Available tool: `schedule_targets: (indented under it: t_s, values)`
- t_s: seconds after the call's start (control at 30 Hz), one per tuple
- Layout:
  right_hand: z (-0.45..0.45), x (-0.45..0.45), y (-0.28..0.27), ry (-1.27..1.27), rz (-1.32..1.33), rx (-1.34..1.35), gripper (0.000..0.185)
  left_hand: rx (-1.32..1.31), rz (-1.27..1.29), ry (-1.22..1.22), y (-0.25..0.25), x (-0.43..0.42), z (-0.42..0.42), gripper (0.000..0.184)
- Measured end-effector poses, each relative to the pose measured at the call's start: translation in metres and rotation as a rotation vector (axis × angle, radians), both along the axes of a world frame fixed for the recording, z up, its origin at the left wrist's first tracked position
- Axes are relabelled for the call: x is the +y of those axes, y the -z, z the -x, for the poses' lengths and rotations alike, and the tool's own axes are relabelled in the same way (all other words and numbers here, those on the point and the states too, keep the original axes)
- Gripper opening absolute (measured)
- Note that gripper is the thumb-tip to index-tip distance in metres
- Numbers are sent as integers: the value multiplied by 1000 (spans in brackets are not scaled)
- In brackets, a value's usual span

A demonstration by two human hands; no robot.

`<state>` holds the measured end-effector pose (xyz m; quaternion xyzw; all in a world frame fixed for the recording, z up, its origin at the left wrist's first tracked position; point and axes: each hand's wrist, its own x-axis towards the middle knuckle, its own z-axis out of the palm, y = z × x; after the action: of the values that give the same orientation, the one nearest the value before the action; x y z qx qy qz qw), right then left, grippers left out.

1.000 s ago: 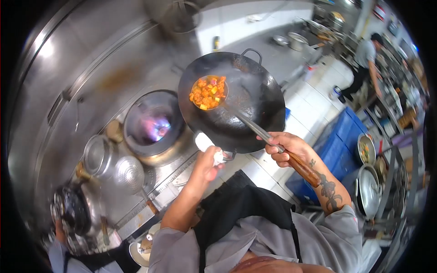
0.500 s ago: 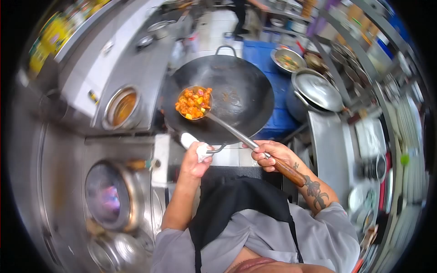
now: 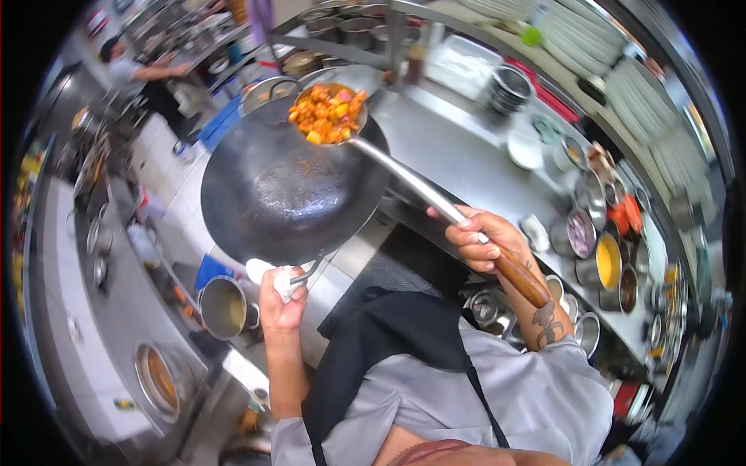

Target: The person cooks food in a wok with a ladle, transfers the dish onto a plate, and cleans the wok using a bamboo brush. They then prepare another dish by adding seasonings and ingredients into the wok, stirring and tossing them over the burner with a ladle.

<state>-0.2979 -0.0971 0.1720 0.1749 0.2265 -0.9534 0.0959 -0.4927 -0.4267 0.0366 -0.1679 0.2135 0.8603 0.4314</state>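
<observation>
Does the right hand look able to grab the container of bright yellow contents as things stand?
Probably not: the right hand is closed around the ladle, which holds food, so it likely needs freeing before grasping the container.

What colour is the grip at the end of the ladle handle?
The grip is brown, best seen in the head view.

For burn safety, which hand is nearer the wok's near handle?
Left hand: on that handle, through a white cloth. Right hand: off to its right, holding the ladle.
</observation>
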Motion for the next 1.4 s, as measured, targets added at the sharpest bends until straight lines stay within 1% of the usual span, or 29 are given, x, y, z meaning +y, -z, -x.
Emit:
schedule_targets:
  t_s: [0.07,0.1,0.17,0.2,0.27,0.3,0.33,0.47,0.53,0.6,0.63,0.73,0.77,0.8,0.87,1.0,1.1,1.2,1.3,1.4]
  values:
    - [-22,13,-14,167,1,-2,48,-15,28,65,-6,12,11,9]
    - [-48,12,-13,258,-58,23,47,24,31,98,-6,12,8,9]
    - [-83,23,-4,420,-170,-10,45,31,8,145,1,15,8,9]
    - [-92,32,-6,450,-306,-85,43,28,-2,164,2,16,9,9]
    - [-111,51,2,518,-470,-203,34,29,-11,200,2,20,11,9]
    - [-120,63,10,559,-507,-228,30,26,-4,203,-1,22,11,9]
    - [-116,82,3,586,-547,-282,27,-7,6,202,-14,29,19,9]
    - [-140,133,51,710,-701,-424,19,18,44,205,-14,36,19,9]
    - [-149,162,85,728,-787,-490,15,23,42,193,-20,41,16,8]
    - [-145,194,103,743,-886,-589,11,0,36,167,-27,49,21,8]
    - [-145,202,115,745,-931,-591,5,-8,44,161,-30,51,21,7]
    - [-146,212,151,743,-1036,-669,3,-2,56,163,-28,46,22,7]
    - [-149,214,159,712,-1075,-659,2,-4,64,146,-28,45,22,7]
    - [-147,219,155,697,-1092,-675,2,-25,76,125,-33,48,23,8]
    - [-148,217,168,701,-1123,-670,3,-19,82,93,-34,46,22,8]
    - [-147,209,186,742,-1314,-785,19,-8,87,55,-42,40,17,10]
    - [-149,210,172,678,-1488,-769,30,-15,97,41,-48,46,16,11]
    - [-145,198,153,657,-1580,-776,40,-16,92,46,-53,44,13,12]
    - [-148,191,133,673,-1668,-804,44,-17,103,55,-56,48,5,13]
    - [-150,175,137,596,-1774,-854,48,-3,106,56,-52,30,6,13]
